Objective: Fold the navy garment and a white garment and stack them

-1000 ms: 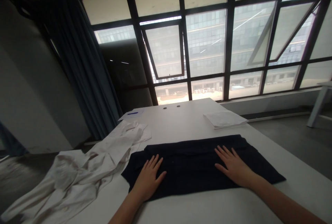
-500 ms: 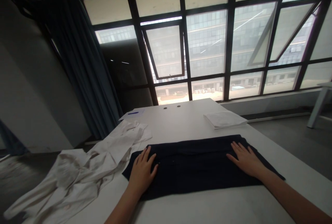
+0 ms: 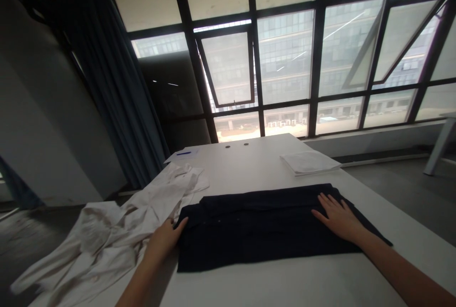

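Observation:
A dark navy folded garment [image 3: 256, 231] lies across the white table in front of me, with small light dots near its left part. At its left edge is my left hand [image 3: 164, 240], thumb on top of the cloth and fingers curled at the edge, partly hidden; it grips the cloth there. My right hand [image 3: 338, 219] rests flat on the right part of the garment, fingers spread, holding nothing. Close by on the left, a crumpled white shirt [image 3: 103, 236] spreads over the table's left side, near my left hand.
The white table [image 3: 245, 164] reaches toward the windows [image 3: 285, 60]. A folded white cloth [image 3: 309, 162] lies at its right edge. Far left are a paper sheet and a blue pen [image 3: 184, 153]. A blue curtain [image 3: 117, 93] hangs at left; another table's leg [image 3: 440, 148] stands at right.
My left hand has slid left off the top of the navy garment to its left edge and closed there. The garment's left corner is now turned in or covered. My right hand stays put.

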Available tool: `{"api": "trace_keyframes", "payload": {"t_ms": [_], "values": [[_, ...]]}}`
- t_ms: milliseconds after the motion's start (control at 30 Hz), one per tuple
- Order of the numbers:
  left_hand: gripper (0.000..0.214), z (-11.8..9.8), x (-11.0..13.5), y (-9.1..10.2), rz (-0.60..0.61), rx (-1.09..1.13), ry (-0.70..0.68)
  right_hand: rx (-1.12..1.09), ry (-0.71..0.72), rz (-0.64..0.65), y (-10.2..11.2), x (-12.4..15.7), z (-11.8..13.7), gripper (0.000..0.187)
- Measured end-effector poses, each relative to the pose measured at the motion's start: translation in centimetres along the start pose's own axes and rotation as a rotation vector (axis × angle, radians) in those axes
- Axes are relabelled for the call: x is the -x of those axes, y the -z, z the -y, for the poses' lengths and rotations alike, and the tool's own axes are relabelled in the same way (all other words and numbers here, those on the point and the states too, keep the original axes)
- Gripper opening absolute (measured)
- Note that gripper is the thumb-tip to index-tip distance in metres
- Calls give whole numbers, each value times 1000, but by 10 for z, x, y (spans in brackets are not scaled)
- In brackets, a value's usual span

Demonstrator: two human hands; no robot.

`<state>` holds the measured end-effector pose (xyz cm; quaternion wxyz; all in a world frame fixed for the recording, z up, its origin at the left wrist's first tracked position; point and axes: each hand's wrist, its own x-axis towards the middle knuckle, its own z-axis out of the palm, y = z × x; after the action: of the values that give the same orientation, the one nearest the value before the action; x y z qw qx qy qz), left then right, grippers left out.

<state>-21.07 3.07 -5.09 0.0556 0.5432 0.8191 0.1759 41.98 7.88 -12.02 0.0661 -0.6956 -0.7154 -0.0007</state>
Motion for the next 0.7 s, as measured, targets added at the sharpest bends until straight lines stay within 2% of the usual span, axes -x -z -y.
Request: {"api": "trace_keyframes", "payload": {"t_ms": [233, 400, 467, 600, 700], "values": [[44, 1, -7, -3, -37, 484, 53, 11, 4, 9, 1, 0, 0, 94], [52, -12, -2, -1, -11, 686, 110, 1, 6, -16, -1, 0, -1, 93], [47, -20, 5, -2, 29, 810, 152, 5, 4, -14, -1, 0, -1, 93], [29, -36, 20, -5, 211, 1221, 289, 10, -1, 9, 2, 0, 0, 93], [26, -41, 24, -8, 257, 1314, 361, 7, -5, 15, 4, 1, 1, 93]]}}
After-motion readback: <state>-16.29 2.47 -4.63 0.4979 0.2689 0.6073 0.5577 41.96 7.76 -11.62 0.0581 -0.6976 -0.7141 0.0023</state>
